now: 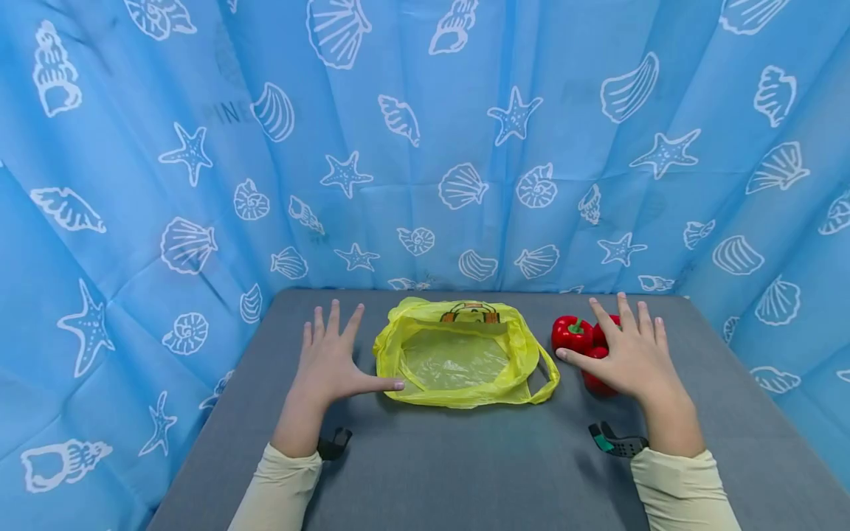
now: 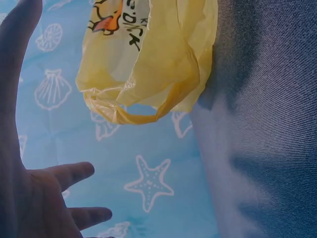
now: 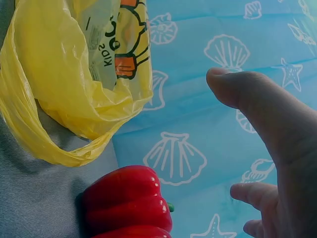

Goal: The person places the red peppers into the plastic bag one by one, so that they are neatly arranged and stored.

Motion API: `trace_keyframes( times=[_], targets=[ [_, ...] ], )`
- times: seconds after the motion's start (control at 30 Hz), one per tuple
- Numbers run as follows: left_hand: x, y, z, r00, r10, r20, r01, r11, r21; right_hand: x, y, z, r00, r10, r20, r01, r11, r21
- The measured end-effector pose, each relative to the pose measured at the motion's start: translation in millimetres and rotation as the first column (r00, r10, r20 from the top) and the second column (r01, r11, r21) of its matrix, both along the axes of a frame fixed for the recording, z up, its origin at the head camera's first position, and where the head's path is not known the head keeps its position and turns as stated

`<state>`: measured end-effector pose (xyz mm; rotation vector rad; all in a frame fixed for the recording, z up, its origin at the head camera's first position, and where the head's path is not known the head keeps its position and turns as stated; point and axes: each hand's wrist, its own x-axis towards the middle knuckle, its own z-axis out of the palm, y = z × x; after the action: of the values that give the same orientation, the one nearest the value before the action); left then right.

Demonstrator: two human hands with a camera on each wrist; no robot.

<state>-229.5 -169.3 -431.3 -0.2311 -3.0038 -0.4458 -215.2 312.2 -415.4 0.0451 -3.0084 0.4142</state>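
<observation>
A yellow plastic bag (image 1: 458,397) stands on the grey table with its mouth spread wide and a handle loop out to its right side. Several red bell peppers (image 1: 569,335) sit together to the right of the bag, partly hidden behind my right hand (image 1: 640,358). That hand hovers with fingers spread and holds nothing. On the other side, my left hand (image 1: 328,361) is also spread and bare, its thumb overlapping the bag's left edge in the head view. The left wrist view shows the yellow bag (image 2: 173,59) beyond the fingers. In the right wrist view, a red pepper (image 3: 126,198) lies near the bag.
A grey cloth-covered table (image 1: 465,464) reaches back to a blue curtain (image 1: 425,147) printed with white shells and starfish. The curtain also runs along the left and right sides. Black straps (image 1: 617,442) sit at both wrists, beside the cream sleeves (image 1: 684,487).
</observation>
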Motion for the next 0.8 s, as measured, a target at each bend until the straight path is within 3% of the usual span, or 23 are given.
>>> trace_keyframes(
  times=[0.2, 0.47, 0.8],
  targets=[
    [0.8, 0.2, 1.5, 1.0, -0.015, -0.013, 0.015, 1.0, 0.01, 0.3, 0.5, 1.6, 1.0, -0.001, -0.005, 0.001, 1.0, 0.002],
    [-0.6, 2.3, 5.3, 1.0, -0.005, -0.009, 0.005, 0.999, 0.033, 0.3, -0.3, 6.7, 0.997, 0.0, -0.079, -0.002, 1.0, -0.027],
    [-3.1, 3.4, 2.3, 0.999, -0.032, -0.01, 0.033, 0.988, 0.148, 2.6, 0.4, 6.5, 0.99, -0.013, -0.14, 0.004, 0.998, -0.063]
  ],
)
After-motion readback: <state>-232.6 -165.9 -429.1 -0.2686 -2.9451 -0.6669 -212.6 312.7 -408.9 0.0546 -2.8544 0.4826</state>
